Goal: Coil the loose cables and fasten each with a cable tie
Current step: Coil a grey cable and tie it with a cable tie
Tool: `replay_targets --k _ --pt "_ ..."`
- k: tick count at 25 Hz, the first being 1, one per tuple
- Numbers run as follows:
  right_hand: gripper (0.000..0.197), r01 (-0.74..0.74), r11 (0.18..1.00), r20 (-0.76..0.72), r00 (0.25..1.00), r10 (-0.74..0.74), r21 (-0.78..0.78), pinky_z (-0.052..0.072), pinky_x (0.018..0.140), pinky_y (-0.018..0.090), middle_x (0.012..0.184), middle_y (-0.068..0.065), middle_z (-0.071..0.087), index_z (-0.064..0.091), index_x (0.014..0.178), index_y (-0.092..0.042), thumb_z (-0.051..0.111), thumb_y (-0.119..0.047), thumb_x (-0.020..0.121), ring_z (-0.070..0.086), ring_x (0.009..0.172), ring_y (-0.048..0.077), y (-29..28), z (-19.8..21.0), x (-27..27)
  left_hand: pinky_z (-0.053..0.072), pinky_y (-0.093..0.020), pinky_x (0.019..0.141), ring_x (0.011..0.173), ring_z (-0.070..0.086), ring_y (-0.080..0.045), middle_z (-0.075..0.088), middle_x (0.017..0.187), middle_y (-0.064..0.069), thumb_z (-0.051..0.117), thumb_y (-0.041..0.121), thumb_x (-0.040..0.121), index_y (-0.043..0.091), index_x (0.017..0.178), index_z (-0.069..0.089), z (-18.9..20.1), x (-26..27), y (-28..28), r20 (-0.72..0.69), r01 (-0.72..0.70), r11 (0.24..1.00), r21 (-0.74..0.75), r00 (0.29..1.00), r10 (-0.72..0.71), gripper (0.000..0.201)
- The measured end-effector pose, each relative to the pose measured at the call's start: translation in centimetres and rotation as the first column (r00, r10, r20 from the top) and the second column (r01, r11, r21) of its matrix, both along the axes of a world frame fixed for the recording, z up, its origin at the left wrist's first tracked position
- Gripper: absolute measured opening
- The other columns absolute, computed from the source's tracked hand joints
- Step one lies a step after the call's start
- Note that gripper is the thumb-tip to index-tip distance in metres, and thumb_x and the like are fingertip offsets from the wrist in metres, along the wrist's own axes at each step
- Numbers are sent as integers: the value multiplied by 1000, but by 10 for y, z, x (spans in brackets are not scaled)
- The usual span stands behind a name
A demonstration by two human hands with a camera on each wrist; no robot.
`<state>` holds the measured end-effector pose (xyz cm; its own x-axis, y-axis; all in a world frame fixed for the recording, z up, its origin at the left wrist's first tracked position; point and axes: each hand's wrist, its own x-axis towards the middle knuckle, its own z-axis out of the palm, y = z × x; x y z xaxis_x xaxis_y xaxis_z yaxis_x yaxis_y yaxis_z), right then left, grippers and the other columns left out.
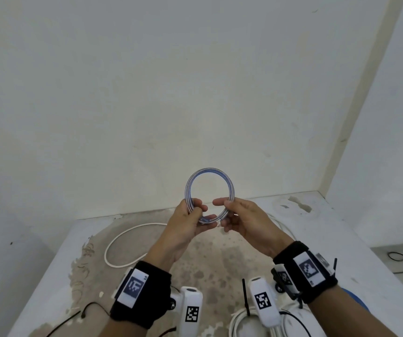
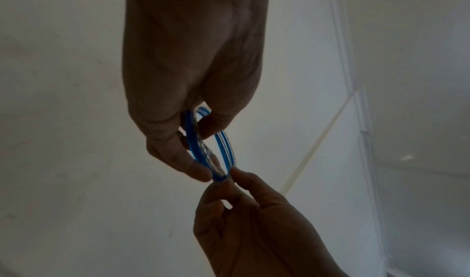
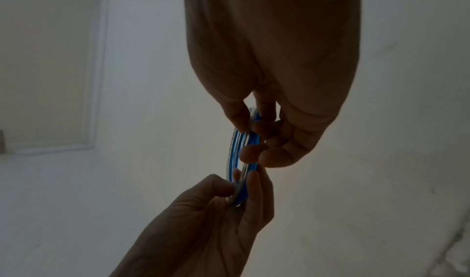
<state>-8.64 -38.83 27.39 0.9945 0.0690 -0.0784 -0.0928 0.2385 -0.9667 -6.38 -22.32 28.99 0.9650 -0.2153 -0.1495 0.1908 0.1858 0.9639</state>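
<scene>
A small coil of blue and clear cable (image 1: 207, 169) is held upright above the table between both hands. My left hand (image 1: 196, 210) pinches its lower left side between thumb and fingers. My right hand (image 1: 222, 215) grips the lower right side, thumb in front and fingers behind. In the left wrist view the left hand (image 2: 198, 134) pinches the coil (image 2: 227, 150) from above, and the right hand (image 2: 229, 183) meets it from below. In the right wrist view the right hand (image 3: 254, 138) curls round the coil (image 3: 232, 156).
A loose white cable (image 1: 127, 242) lies looped on the stained white table (image 1: 219, 263) at the left. A white cable coil (image 1: 238, 322) with a black cable tie (image 1: 245, 297) sits at the front edge. Another black tie (image 1: 62, 323) lies front left. Walls close the back and right.
</scene>
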Motion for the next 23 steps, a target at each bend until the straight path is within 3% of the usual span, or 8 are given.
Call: replay_targets --k 2,4,7,11,13,15,20,23 --pt "26 -19 997 15 1000 20 -71 51 63 27 75 5 52 71 112 -4 49 -16 104 65 70 17 -3 1 0 59 -29 67 76 68 -20 57 91 -7 39 -2 98 12 100 49 -1 1 -3 -3 -68 997 -30 998 68 17" --pt "24 -35 997 21 999 37 -65 51 61 26 76 3 56 71 113 -5 52 -18 103 66 71 17 -4 2 -1 55 -27 66 76 68 -20 62 84 -5 44 -1 97 13 107 51 0 2 -5 -47 -100 983 -156 995 93 19" --pt "22 0 999 19 1000 -1 47 52 59 24 76 1 62 70 112 -6 56 -18 100 66 68 15 -1 2 -1 53 -26 68 80 70 -18 68 81 -1 50 3 97 13 119 56 -2 0 -9 -96 -101 928 -360 993 71 25" --pt "20 78 974 7 997 -81 212 54 59 23 76 2 62 69 112 -5 58 -17 99 68 68 13 5 -1 2 56 -25 78 84 65 -18 68 89 -3 56 9 95 14 120 63 -8 -3 -15 -102 -89 896 -435 994 49 27" --pt "22 84 973 20 996 -90 214 54 59 23 76 2 62 68 114 -4 58 -16 99 68 68 13 8 -3 2 57 -25 77 80 63 -17 67 87 -4 58 12 93 13 114 66 -8 -3 -13 -100 -64 909 -412 995 24 23" --pt "22 77 982 39 996 -85 175 53 57 23 78 3 62 68 115 -3 59 -15 99 66 67 14 10 -4 1 57 -22 66 72 59 -14 65 84 -1 58 13 94 14 107 67 -6 -3 -11 -94 -32 945 -324 996 2 16" --pt "17 84 996 73 994 -86 37 44 52 24 80 2 66 72 110 -10 62 -17 97 64 68 15 13 -3 -1 47 -23 49 58 51 -13 52 87 -2 50 21 100 15 100 54 1 -2 -8 -103 -1 1000 -29 995 -2 7" --pt "14 75 994 133 989 -63 -84 42 50 24 78 1 68 72 107 -12 65 -17 96 63 66 15 9 1 -3 48 -27 49 56 53 -17 48 92 -9 45 19 100 11 102 51 2 -2 -5 -104 -7 1000 -14 995 6 11"
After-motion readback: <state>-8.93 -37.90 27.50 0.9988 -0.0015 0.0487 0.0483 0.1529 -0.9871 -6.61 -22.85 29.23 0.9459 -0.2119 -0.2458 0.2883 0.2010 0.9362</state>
